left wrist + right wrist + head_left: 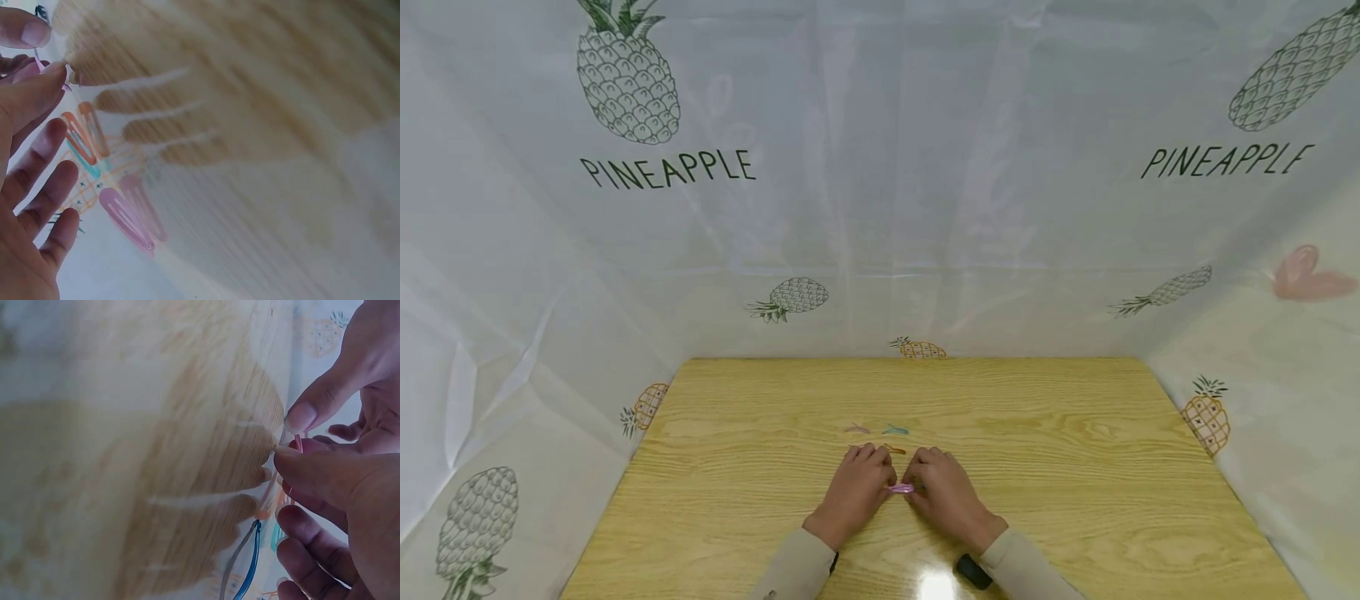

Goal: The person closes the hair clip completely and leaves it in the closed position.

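A pink snap hair clip [901, 488] is between my two hands, just above the table. My left hand [859, 487] pinches one end with thumb and forefinger. At the other end, my right hand [951, 496] pinches it too. Fingers hide much of the clip in both wrist views. Beyond the hands lie a paler pink clip [857, 429], a teal clip [895, 430] and an orange clip [895, 449]. A blue clip [253, 562] lies by my right hand, shown best in the right wrist view.
The wood-grain table [1075, 458] is glossy and reflects hands and clips. White sheeting [925, 208] printed with pineapples rises behind it and along both sides. A black device [973, 572] sits at the right wrist.
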Demonstrator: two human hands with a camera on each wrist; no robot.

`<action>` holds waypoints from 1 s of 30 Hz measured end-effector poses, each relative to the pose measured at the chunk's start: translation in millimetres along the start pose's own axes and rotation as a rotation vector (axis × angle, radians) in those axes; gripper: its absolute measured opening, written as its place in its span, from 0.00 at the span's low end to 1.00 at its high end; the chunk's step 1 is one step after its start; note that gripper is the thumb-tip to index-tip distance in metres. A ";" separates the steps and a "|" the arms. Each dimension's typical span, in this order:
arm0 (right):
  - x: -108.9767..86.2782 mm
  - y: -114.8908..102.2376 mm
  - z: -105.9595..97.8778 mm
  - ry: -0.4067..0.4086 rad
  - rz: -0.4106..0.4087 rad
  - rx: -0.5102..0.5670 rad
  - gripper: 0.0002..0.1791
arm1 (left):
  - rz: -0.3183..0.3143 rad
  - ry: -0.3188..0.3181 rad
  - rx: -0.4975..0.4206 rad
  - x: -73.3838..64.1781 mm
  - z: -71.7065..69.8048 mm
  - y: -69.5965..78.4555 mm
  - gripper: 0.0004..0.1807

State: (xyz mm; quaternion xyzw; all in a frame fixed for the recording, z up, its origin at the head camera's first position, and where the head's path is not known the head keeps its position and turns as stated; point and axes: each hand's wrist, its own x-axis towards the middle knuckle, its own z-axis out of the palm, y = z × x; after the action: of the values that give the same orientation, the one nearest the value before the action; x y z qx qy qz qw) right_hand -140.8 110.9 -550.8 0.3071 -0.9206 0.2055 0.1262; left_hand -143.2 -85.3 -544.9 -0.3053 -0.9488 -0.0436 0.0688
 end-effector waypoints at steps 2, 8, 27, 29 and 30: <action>-0.5 0.6 0.3 -0.003 0.005 -0.005 0.09 | 0.004 0.007 0.000 -0.3 0.0 -0.1 0.05; -0.7 2.9 0.5 -0.014 0.015 0.009 0.08 | 0.015 0.026 -0.008 -1.3 0.7 -0.7 0.06; 13.2 2.7 -15.7 0.016 0.006 0.045 0.11 | -0.250 0.270 -0.227 -16.3 -8.3 -30.8 0.08; 16.6 1.6 -16.1 0.018 0.002 0.032 0.11 | -0.282 0.291 -0.220 -15.8 -10.5 -35.0 0.08; 18.6 0.8 -16.4 0.018 0.003 0.029 0.12 | -0.296 0.293 -0.218 -15.5 -11.4 -36.9 0.08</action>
State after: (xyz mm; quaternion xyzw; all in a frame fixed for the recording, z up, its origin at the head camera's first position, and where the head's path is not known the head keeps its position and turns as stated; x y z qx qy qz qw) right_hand -154.0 109.4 -529.9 0.3056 -0.9168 0.2219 0.1295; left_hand -151.1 -125.5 -537.6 -0.1587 -0.9527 -0.1994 0.1655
